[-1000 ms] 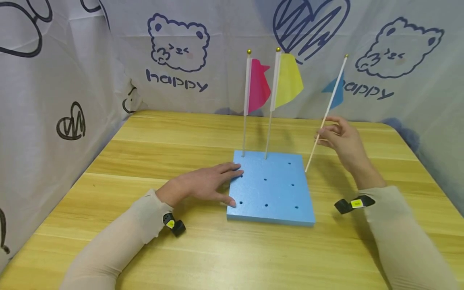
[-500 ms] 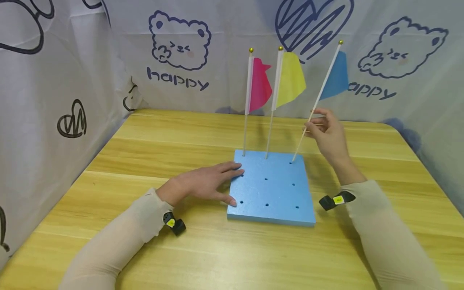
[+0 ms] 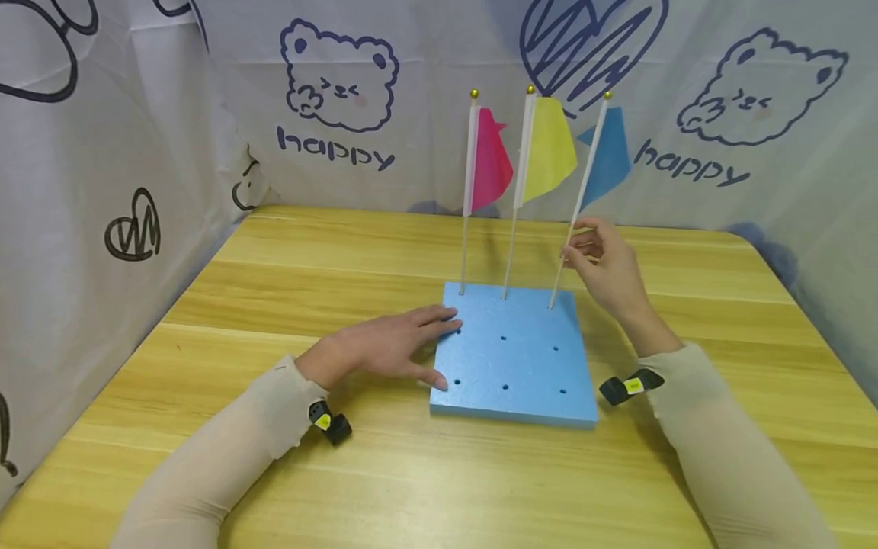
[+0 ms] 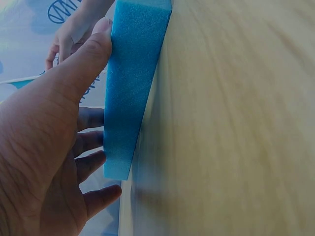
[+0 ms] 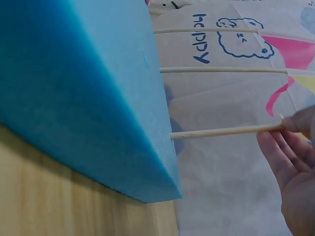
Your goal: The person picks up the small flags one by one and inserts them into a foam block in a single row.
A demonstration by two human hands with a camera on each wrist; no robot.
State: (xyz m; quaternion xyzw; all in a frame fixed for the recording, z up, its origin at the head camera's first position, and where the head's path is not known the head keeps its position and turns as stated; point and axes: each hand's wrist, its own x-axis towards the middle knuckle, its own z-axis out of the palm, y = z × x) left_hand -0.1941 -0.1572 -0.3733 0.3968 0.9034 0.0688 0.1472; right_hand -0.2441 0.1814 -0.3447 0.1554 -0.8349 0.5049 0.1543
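A blue foam board (image 3: 528, 366) with rows of small holes lies on the table. My left hand (image 3: 391, 347) rests on its left edge, fingers spread and straight; the left wrist view has the thumb lying along the board's side (image 4: 130, 83). Between thumb and fingers, my right hand (image 3: 607, 267) pinches the thin stick of a blue flag (image 3: 607, 160). That stick (image 5: 221, 132) leans a little right, its lower end right at the back right hole. A pink flag (image 3: 489, 164) and a yellow flag (image 3: 549, 149) stand upright in the other back-row holes.
The wooden table (image 3: 329, 488) extends around the board on all sides. Behind it hangs a white cloth (image 3: 439, 46) with bear and heart drawings. Small black cameras are strapped to both wrists.
My right hand has brought the blue flag leftward, from beside the board to the back right hole, and its stick has become more upright. My left hand has stayed in place.
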